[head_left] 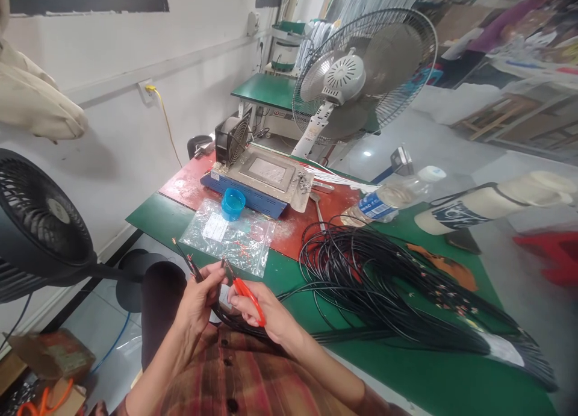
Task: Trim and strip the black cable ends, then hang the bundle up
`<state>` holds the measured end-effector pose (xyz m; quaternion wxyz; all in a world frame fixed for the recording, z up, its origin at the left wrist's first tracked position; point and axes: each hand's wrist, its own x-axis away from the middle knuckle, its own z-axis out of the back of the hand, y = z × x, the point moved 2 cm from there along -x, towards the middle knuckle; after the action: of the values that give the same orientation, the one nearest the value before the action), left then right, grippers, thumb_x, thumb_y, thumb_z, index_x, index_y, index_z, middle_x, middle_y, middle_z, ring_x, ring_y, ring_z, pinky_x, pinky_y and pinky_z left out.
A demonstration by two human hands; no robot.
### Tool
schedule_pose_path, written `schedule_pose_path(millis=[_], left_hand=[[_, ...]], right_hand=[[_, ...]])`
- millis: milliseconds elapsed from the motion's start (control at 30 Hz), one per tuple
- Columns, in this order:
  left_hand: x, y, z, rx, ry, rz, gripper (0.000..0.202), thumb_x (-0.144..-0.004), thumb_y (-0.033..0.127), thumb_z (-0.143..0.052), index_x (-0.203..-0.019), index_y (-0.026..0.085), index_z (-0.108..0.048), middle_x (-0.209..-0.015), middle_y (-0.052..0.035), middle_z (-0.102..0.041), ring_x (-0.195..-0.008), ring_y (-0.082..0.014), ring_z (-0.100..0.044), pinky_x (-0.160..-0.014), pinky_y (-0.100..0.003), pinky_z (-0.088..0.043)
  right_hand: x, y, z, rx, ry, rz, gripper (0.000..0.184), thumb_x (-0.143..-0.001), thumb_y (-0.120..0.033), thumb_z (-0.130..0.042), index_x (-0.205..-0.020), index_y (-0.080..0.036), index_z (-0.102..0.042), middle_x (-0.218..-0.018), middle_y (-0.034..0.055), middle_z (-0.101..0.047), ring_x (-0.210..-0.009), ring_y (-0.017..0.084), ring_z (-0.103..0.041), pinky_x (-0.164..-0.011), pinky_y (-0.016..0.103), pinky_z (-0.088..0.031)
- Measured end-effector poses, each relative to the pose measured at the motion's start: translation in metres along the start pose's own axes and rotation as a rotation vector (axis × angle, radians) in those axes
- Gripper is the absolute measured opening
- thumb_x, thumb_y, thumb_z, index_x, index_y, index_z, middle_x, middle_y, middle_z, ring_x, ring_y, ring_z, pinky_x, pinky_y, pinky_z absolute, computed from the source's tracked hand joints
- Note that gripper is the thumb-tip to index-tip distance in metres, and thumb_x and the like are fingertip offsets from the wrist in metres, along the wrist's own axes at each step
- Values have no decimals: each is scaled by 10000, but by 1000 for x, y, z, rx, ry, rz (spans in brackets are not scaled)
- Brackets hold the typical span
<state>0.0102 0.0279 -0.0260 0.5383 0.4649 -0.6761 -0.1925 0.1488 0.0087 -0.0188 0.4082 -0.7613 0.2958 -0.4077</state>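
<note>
In front of my lap, my left hand [197, 301] is closed around a few black cables [193, 268]. Their stripped ends stick up past the fingers and show small coloured wires. My right hand [273, 310] grips red-handled cutters [246, 297], with the jaws pointing up beside a cable end at my left fingertips. Whether the jaws touch that cable, I cannot tell. To the right, a large bundle of black cables [356, 265] lies coiled across the green table [289, 274]. Just beyond my hands is a clear plastic bag [192, 232] with small orange bits on it.
A blue container [233, 205] sits on the bag. Behind it stands a blue-cased machine [253, 198] with a small black fan [231, 140]. A bottle [388, 196], a white flask [492, 205] and a spoon [318, 210] are to the right. Large fans [343, 79] stand at the back and left.
</note>
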Motion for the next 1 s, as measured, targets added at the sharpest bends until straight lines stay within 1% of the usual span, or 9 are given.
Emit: schedule_pose_path(millis=[200, 300, 433, 500, 633, 700, 867, 933, 1000], left_hand=[[2, 3, -6, 19, 16, -24, 307, -540, 257, -808, -785, 105, -703, -537, 21, -560, -372, 6, -262, -351, -170, -145], [4, 3, -8, 6, -20, -47, 307, -551, 265, -804, -784, 101, -688, -544, 20, -564, -365, 6, -255, -351, -176, -149], [4, -6, -2, -41, -21, 21, 321, -577, 279, -790, -809, 104, -653, -553, -2, -593, -358, 9, -275, -357, -157, -146], [3, -8, 0, -33, 20, 50, 362, -572, 295, -792, -845, 105, -648, -596, -26, -626, -364, 3, -321, -351, -148, -161], [3, -1, -4, 29, 22, 1, 356, -564, 293, -797, -830, 118, -637, -645, -23, -639, -380, 2, -350, -333, -130, -165], [4, 3, -7, 38, -13, 5, 335, -569, 288, -797, -808, 121, -632, -629, -9, -631, -377, 9, -328, -334, -119, -168], [5, 4, -12, 21, -33, 32, 319, -559, 287, -811, -763, 127, -626, -577, 20, -600, -372, 21, -255, -351, -108, -184], [4, 6, -14, 1, -56, 34, 295, -589, 294, -798, -781, 141, -633, -470, 69, -486, -379, 7, -258, -367, -105, -212], [4, 8, -16, 10, -75, 27, 315, -623, 301, -779, -877, 174, -642, -481, 82, -447, -396, -1, -279, -386, -104, -247]], right_hand=[[2, 3, -4, -179, 21, -59, 275, -684, -373, -625, -807, -142, -542, -596, -48, -377, -474, 40, -299, -380, 159, -173], [-1, 2, -2, -256, 39, 1, 271, -681, -359, -633, -817, -142, -544, -604, -43, -387, -476, 40, -293, -383, 158, -162], [-1, -16, 25, -315, 378, 322, 217, -716, -357, -601, -766, -178, -487, -613, -39, -390, -488, 63, -323, -398, 174, -227], [4, -23, 34, -172, 479, 406, 205, -747, -359, -582, -728, -182, -480, -610, -34, -396, -507, 75, -342, -426, 190, -265], [9, -12, 21, 403, 354, 371, 173, -753, -324, -603, -709, -165, -549, -667, -2, -503, -603, 103, -429, -560, 226, -340], [9, -1, 9, 573, 302, 379, 181, -743, -309, -604, -672, -166, -517, -681, 1, -504, -622, 108, -428, -577, 231, -328], [8, 2, -3, 667, 244, 516, 286, -736, -262, -561, -589, -186, -329, -591, -35, -372, -574, 99, -342, -567, 237, -279], [12, -3, 0, 624, 260, 518, 289, -728, -253, -558, -582, -186, -318, -590, -37, -371, -560, 94, -333, -553, 236, -274], [19, -10, 8, 508, 309, 496, 250, -716, -257, -565, -581, -185, -368, -594, -33, -411, -547, 89, -347, -529, 230, -281]])
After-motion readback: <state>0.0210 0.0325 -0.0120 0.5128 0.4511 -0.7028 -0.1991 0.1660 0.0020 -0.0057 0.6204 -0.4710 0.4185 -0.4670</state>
